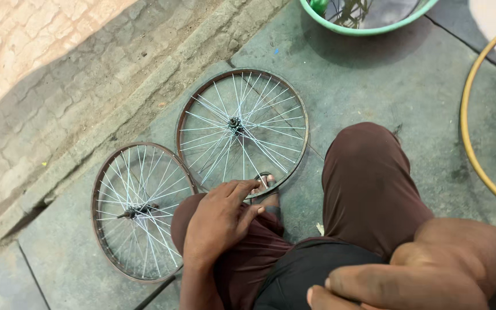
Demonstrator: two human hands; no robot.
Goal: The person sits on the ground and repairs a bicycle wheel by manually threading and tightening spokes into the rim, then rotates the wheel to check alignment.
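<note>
Left hand [219,221] rests unclenched on the knee near 2 bare wheels [242,131], right hand [409,281] grasping nothing; gripping a rim seems next.

There were two spoked bicycle wheels on the ground: one nearer wheel [136,211] and one farther wheel [242,131]. There was one green basin [368,26] at the top edge, and one yellow hoop [471,143] at the right. Two hands were visible: one left hand [220,221] and one right hand [400,287].
</note>
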